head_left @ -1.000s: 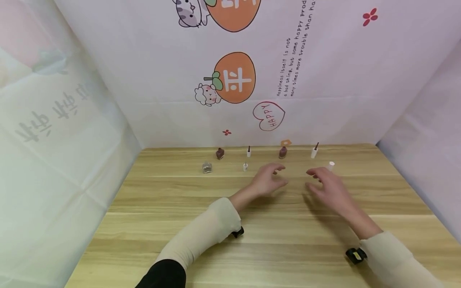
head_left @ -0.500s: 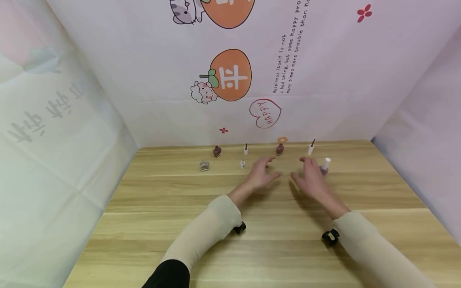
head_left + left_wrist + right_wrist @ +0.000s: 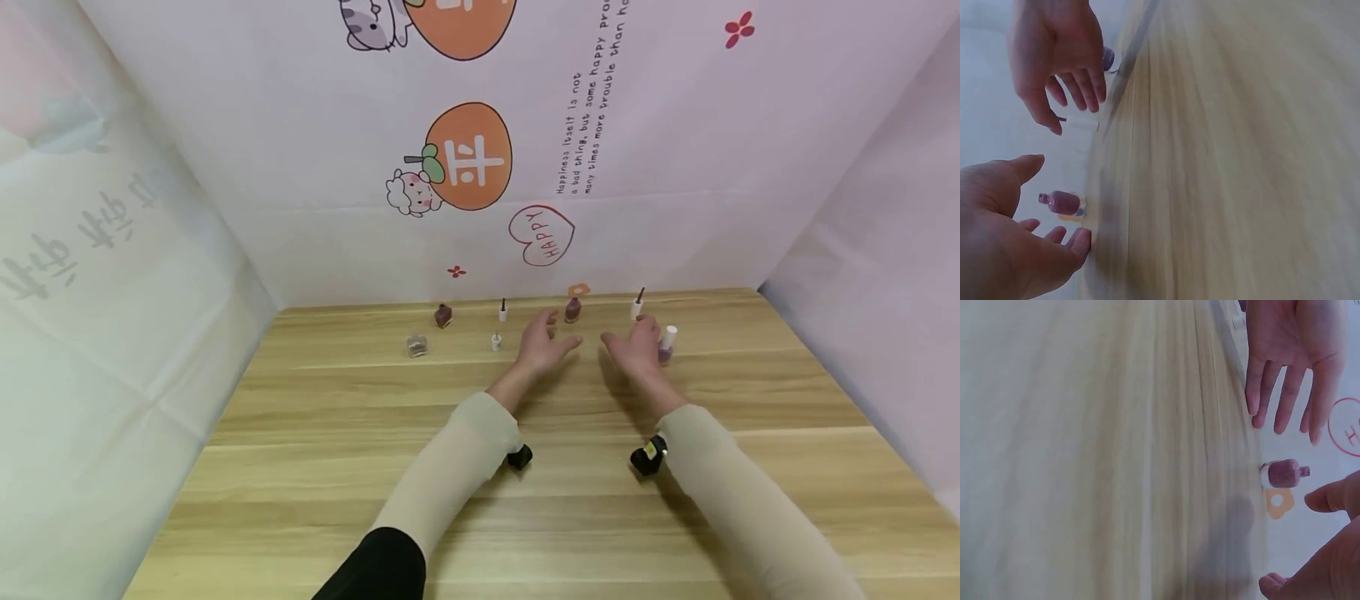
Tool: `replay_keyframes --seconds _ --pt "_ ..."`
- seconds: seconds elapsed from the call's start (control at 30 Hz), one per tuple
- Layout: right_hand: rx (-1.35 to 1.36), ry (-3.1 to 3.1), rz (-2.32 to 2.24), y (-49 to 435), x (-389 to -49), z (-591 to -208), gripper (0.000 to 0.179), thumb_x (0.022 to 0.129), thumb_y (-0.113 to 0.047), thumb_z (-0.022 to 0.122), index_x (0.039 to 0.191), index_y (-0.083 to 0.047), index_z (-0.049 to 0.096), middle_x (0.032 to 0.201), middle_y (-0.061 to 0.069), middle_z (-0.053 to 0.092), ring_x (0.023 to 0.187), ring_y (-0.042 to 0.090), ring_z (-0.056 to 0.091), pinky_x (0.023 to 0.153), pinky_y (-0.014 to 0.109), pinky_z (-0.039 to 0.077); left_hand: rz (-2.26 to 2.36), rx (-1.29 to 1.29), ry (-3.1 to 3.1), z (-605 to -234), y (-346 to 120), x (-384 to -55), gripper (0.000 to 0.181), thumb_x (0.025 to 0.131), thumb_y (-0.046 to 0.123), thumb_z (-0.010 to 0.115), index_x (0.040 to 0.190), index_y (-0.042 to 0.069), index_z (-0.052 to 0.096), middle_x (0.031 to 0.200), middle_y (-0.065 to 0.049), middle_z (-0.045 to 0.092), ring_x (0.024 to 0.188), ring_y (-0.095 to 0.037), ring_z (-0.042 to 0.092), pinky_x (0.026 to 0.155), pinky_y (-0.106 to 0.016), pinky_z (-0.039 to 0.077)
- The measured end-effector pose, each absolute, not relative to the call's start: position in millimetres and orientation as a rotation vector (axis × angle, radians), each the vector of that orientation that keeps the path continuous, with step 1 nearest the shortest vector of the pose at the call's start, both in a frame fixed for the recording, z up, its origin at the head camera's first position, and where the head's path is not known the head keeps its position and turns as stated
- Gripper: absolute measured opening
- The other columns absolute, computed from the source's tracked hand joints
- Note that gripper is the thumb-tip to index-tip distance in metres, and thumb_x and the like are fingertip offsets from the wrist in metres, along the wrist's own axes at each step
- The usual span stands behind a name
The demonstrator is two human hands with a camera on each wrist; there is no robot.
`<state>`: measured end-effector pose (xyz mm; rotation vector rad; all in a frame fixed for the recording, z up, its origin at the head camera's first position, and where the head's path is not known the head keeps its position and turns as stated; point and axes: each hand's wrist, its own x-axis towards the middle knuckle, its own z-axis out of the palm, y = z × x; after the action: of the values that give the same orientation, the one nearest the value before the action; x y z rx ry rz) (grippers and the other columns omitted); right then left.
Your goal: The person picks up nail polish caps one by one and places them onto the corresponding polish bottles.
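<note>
My left hand (image 3: 543, 345) hovers above the table, fingers relaxed and holding nothing, just in front of an uncapped mauve nail polish bottle (image 3: 573, 311). Facing it, my right hand (image 3: 636, 348) is likewise bare, with fingers loosely bent. In the right wrist view the uncapped bottle (image 3: 1283, 474) stands upright between both hands, touched by neither. A white brush cap (image 3: 637, 308) stands brush-up beyond the right fingertips. Right beside that hand is a white-capped purple polish bottle (image 3: 666, 352), partly hidden by it.
Left of the hands stand two more white brush caps (image 3: 503, 313), a dark red-brown polish bottle (image 3: 443, 316) and a clear, silvery bottle (image 3: 417, 346). The wooden table (image 3: 345, 467) ends at a printed white cloth wall (image 3: 337, 258) close behind the bottles.
My right hand has moved left and farther back, closer to my left hand, uncovering the capped bottle. The left hand has shifted slightly toward the back. The bottles keep their places; the head view has turned slightly.
</note>
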<state>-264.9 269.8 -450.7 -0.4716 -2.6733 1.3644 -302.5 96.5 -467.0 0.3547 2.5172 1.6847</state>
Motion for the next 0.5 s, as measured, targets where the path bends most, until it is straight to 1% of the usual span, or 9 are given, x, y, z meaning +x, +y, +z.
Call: replay_keyframes --seconds 0.13,0.27,0.4,0.5 --pt "-0.622 -2.575 1.414 265.8 -276.2 -455.0 0.084 0.096 -0.025 0.065 0.155 0.01 0.015 0.155 0.04 0.023 0.142 0.052 0.031 0.12 0.058 0.026 1.739 0.266 2.491 -469.9 102.1 -308.1 0.07 0.093 0.021 0.078 0.152 0.005 0.044 0.147 -0.018 0.051 0.133 -0.034 0.054 0.107 -0.041 0.049" --pt "-0.711 -2.459 1.428 264.6 -284.3 -460.3 0.081 0.096 -0.023 0.066 0.154 0.008 0.019 0.154 0.037 0.026 0.142 0.049 0.033 0.121 0.053 0.026 1.789 0.216 2.457 -470.7 106.1 -311.2 0.07 0.092 0.019 0.079 0.151 0.004 0.044 0.147 -0.019 0.051 0.134 -0.033 0.053 0.108 -0.041 0.048" --pt "-0.754 -2.332 1.485 264.5 -292.8 -466.1 0.082 0.095 -0.019 0.066 0.155 0.008 0.017 0.156 0.034 0.025 0.145 0.045 0.03 0.124 0.047 0.023 1.849 0.167 2.435 -471.8 110.4 -314.7 0.068 0.09 0.014 0.08 0.149 0.002 0.047 0.144 -0.02 0.054 0.133 -0.034 0.053 0.11 -0.041 0.046" --pt "-0.797 -2.22 1.57 264.2 -299.2 -469.3 0.082 0.095 -0.016 0.065 0.157 0.003 0.015 0.16 0.03 0.022 0.149 0.04 0.026 0.125 0.041 0.02 1.861 0.148 2.446 -474.8 115.2 -318.4 0.067 0.089 0.012 0.08 0.147 0.002 0.048 0.143 -0.019 0.055 0.132 -0.033 0.054 0.11 -0.04 0.046"
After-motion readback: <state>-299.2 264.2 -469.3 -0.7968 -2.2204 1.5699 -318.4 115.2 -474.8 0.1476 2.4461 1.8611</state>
